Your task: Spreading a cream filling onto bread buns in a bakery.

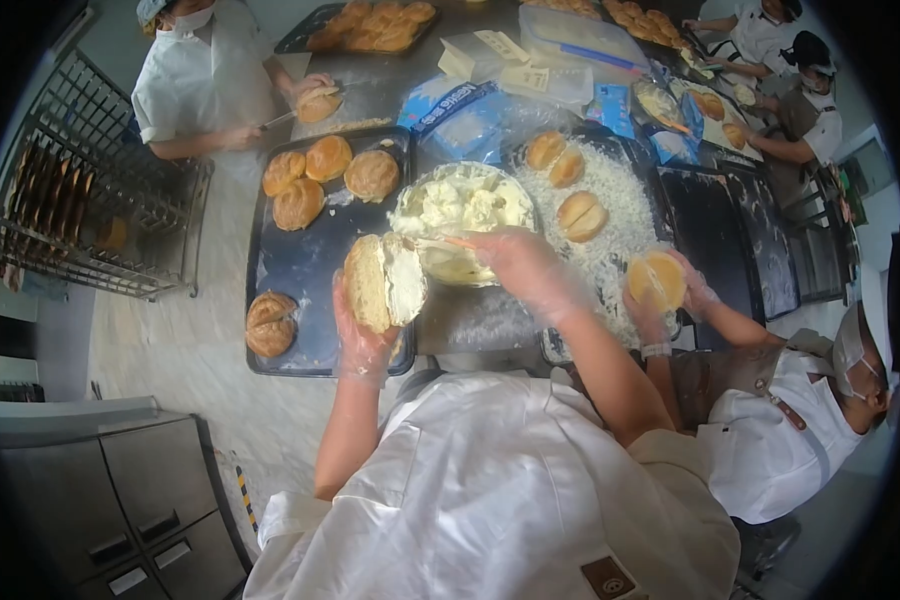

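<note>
My gloved left hand [364, 345] holds up a split bun [366, 283], its cut faces turned towards me. White cream covers the right half; the left half shows bare crumb. In my gloved right hand [521, 270] is a spatula with an orange handle [461, 243], its blade reaching left to the top of the bun. Just beyond stands a round bowl of pale cream [469, 199], heaped high at the back. A dark baking tray [307, 259] lies under and left of my left hand, with several whole buns [328, 158] and one cut bun [271, 324].
To the right, a tray of white powdery flakes [607, 176] holds cut buns [583, 216]. A co-worker's gloved hands [694, 285] hold a bun there. Across the table another person's hand [313, 86] steadies a bun beside a knife. Blue plastic bags [457, 112] lie behind the bowl; a wheeled rack [97, 202] stands left.
</note>
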The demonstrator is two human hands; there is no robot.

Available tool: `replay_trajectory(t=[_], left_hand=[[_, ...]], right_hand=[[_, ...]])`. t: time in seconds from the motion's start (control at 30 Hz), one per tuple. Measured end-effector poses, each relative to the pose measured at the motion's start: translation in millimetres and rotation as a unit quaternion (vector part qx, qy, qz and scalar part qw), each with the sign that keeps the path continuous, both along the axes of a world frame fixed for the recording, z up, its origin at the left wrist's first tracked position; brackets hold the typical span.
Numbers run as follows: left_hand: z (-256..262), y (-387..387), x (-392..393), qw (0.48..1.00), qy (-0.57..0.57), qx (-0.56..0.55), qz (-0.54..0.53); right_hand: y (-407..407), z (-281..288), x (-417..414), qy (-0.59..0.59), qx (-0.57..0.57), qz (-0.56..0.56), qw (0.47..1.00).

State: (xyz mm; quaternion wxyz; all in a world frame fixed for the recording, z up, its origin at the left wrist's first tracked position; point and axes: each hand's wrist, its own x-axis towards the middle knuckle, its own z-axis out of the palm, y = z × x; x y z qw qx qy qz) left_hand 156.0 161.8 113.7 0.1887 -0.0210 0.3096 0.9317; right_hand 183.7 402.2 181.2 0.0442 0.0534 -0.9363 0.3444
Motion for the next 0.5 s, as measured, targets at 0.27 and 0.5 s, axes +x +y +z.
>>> replay_trajectory(t=[0.27,0.5], left_hand=[[16.1,-11.3,-10.7,0.994,-0.092,0.052,0.025],[-9.2,0.8,-14.0,0.98,-0.081,0.182,-0.023]], right_hand=[[-20.0,4.1,30.3,-0.031,-0.101,0.057,0.993],[-6.0,-24.5,38.5,-0.038,-0.106,0.109,0.988]])
